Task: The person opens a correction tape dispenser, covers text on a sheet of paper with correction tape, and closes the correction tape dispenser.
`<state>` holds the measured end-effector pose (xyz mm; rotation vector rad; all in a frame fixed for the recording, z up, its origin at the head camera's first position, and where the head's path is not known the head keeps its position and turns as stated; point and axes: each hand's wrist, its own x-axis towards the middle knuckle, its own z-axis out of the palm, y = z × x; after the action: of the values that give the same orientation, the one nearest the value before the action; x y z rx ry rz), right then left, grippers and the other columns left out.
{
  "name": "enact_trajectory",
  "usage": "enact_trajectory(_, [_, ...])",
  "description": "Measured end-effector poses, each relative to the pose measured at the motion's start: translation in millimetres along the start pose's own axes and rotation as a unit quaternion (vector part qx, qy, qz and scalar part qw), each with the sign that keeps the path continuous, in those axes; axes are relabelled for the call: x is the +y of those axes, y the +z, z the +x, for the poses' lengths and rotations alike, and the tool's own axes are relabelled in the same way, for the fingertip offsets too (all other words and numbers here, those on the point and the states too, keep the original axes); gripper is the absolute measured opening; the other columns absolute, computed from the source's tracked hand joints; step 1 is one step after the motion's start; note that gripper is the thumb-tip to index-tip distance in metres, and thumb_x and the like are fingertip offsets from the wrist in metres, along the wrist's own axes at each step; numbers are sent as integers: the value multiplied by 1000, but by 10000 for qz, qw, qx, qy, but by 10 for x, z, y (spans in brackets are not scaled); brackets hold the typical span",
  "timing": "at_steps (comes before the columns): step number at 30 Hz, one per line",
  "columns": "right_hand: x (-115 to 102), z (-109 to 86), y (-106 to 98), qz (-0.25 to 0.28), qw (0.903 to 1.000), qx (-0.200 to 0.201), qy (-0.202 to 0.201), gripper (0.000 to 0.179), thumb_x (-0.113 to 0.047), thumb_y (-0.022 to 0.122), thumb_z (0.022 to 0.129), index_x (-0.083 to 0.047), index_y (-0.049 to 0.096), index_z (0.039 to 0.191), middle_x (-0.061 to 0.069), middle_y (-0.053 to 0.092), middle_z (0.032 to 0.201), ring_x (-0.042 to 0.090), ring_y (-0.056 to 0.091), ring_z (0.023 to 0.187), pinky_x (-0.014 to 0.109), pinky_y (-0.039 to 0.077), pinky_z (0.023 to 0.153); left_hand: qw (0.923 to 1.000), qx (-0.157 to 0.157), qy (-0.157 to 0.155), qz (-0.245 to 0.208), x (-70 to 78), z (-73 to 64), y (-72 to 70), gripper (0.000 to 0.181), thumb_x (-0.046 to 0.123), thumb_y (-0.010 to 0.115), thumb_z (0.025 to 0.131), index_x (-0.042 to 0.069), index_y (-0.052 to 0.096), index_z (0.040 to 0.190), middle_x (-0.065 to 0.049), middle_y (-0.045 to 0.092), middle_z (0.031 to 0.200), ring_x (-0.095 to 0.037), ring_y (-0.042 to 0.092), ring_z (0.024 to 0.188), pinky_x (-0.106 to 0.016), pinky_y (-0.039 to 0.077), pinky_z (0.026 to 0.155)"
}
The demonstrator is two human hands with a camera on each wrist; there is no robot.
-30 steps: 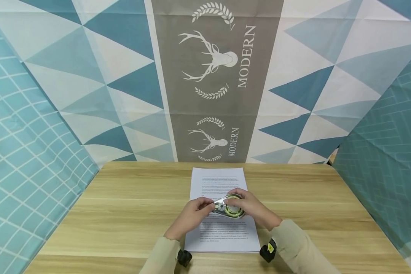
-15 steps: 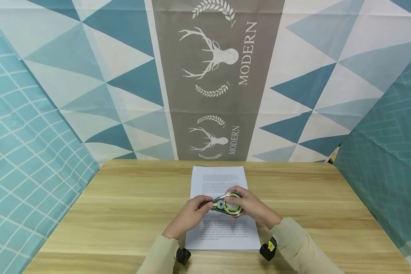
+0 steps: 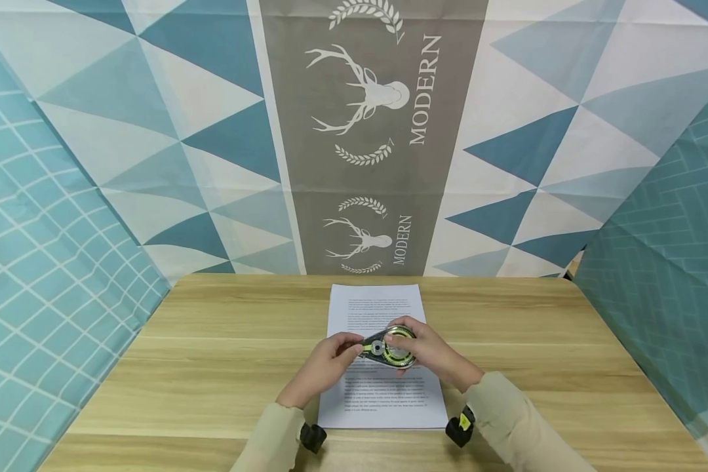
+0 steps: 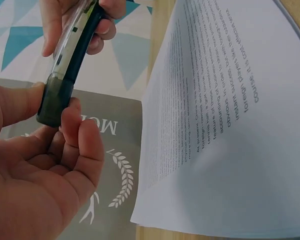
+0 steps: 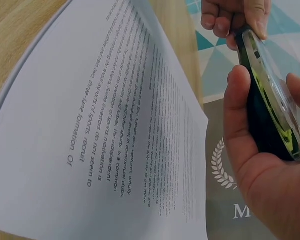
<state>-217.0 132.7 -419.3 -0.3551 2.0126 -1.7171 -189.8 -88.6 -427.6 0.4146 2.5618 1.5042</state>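
A teardrop-shaped correction tape (image 3: 378, 348), dark with a lime-green ring and a clear face, is held between both hands over the printed paper (image 3: 383, 401). My right hand (image 3: 433, 354) grips its broad round end, thumb on the face and fingers behind. With thumb and index finger, my left hand (image 3: 318, 368) pinches the narrow end. Seen from the left wrist, that end is a dark translucent cap (image 4: 56, 100). Edge-on in the right wrist view, the correction tape's body (image 5: 267, 107) shows a dark underside and a clear upper side.
The paper, a thin stack of sheets, lies lengthwise on the wooden table (image 3: 224, 367). Patterned cloth (image 3: 389, 131) hangs behind the table, with blue-green cloths at both sides. Each wrist wears a black camera mount (image 3: 313, 437).
The correction tape has tipped so its face shows more fully, and both hands sit slightly higher and further left in the head view. The two holds stay the same.
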Motion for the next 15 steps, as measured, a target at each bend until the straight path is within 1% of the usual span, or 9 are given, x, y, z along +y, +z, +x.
enact_trajectory(2, [-1,-2,-3,-22,10000,1,4,43,-31,57,92,-3,44,123,14,57,108,19,60,78,33,55,61,10000,-19,11,-18,5,0,-13,32,28,53,95,2,60,112,-9,63,95,-14,51,78,-23,43,63])
enact_trajectory(5, [-5,-10,-8,-72,10000,-15,-6,42,-30,58,92,-3,45,122,14,57,107,17,60,78,33,55,61,10000,-66,29,37,4,-2,-34,30,28,55,94,3,62,108,-9,62,91,-14,49,74,-22,41,60])
enact_trajectory(9, [-10,-24,-12,-115,9999,-48,-31,41,-29,58,92,-2,46,121,13,57,106,16,60,79,33,55,61,9998,-108,81,130,2,-2,-51,28,27,56,93,4,63,108,-5,63,91,-13,50,76,-22,42,62])
enact_trajectory(12, [-9,-26,-18,-118,9999,-53,-21,42,-30,58,92,-3,46,121,13,57,107,16,59,80,33,55,61,9998,-105,117,121,-4,-2,-52,29,28,56,94,4,63,108,-5,64,93,-13,51,78,-22,43,64])
enact_trajectory(15, [-7,-30,-41,-56,10000,47,-3,42,-31,58,92,-4,46,122,13,57,108,17,59,81,33,54,62,9999,97,110,86,-20,-8,-69,30,26,54,94,3,62,111,-6,65,97,-14,53,82,-23,44,68])
